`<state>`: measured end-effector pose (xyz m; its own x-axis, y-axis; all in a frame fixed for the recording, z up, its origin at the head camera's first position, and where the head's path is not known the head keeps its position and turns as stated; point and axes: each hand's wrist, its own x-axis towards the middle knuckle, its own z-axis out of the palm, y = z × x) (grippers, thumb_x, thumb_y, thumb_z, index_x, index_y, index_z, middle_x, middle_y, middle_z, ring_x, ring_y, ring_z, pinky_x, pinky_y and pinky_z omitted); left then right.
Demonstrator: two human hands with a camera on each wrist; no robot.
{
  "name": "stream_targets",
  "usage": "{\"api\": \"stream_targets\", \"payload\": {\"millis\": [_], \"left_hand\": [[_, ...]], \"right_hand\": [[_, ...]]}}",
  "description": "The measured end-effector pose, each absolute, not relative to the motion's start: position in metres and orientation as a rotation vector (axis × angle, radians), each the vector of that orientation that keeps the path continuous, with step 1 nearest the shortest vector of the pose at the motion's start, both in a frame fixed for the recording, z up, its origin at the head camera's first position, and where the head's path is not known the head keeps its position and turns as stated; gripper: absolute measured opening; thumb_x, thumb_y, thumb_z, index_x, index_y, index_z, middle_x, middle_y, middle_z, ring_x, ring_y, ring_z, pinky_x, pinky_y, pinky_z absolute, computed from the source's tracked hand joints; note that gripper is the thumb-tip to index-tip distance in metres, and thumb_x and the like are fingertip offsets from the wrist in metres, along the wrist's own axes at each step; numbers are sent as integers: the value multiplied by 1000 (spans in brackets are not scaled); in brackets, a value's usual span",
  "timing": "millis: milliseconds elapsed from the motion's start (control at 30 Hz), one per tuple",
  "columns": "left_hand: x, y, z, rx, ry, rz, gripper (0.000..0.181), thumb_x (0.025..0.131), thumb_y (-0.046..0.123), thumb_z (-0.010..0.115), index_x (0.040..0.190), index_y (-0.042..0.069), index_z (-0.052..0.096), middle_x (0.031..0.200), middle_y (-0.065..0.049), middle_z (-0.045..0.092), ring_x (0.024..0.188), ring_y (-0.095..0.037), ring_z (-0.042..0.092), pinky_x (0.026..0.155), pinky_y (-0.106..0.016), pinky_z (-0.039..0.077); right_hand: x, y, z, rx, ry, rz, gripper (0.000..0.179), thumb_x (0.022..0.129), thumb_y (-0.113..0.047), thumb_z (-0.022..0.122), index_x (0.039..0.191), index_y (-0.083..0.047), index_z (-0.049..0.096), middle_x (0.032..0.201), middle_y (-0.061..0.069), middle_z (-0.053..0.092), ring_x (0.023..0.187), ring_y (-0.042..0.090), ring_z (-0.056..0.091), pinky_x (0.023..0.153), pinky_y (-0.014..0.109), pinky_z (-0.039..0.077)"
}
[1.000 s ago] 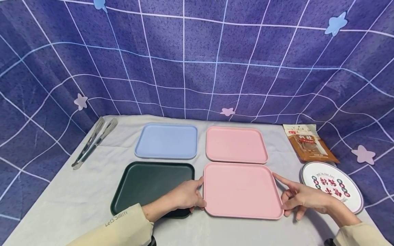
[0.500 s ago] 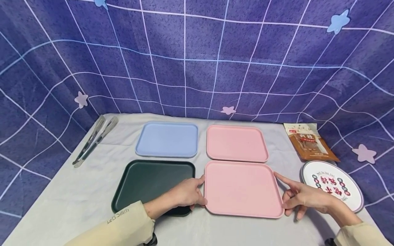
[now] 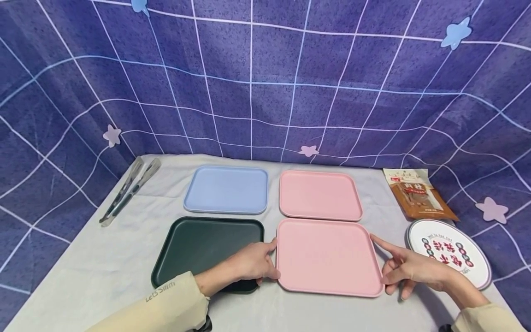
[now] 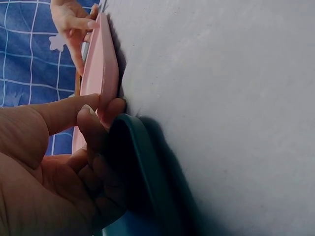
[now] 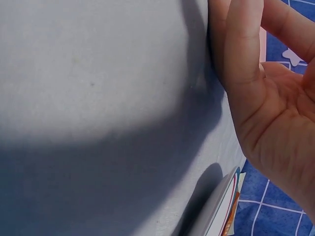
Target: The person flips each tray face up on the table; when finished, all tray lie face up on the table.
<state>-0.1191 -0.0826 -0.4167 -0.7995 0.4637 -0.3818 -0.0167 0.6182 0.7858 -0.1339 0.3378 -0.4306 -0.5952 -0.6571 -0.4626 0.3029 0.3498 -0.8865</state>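
Observation:
A pink rectangular tray lies flat on the cloth at the front right. My left hand touches its left edge, forefinger and thumb spread apart along the rim. That hand reaches over the right side of a dark green tray and hides part of it. On the opposite side, my right hand rests on the tray's right edge, forefinger stretched to the rim farther back and thumb by the near corner. In the left wrist view the thumb meets the pink tray's side, close to the green tray's rim.
Behind lie a light blue tray and a second pink tray. Tongs lie at the far left. A brown packet and a round white lettered item are at the right. A purple gridded curtain surrounds the table.

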Motion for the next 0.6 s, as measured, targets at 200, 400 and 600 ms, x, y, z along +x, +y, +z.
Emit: {"api": "stream_targets", "payload": {"millis": [200,400,600], "left_hand": [[-119,-82,-417,348,2271,1113,91,80,10,80,155,-4,29,70,4,73,44,-9,53,86,-30,53],[-122,-82,-418,349,2256,1128,91,80,10,80,154,-6,29,69,3,73,43,-9,52,72,-25,52],[-127,-82,-418,346,2227,1145,91,80,10,80,154,-7,29,69,0,73,42,-10,51,62,-22,49]], "right_hand": [[-134,339,-432,-318,1727,-1395,107,93,1,60,156,-17,-24,97,11,69,83,20,73,58,32,58],[-134,340,-433,-319,1734,-1400,106,93,0,60,156,-16,-24,96,10,68,83,20,72,58,32,59],[-135,339,-433,-322,1752,-1398,106,93,-1,61,157,-15,-23,95,10,67,81,20,72,58,33,59]]}}
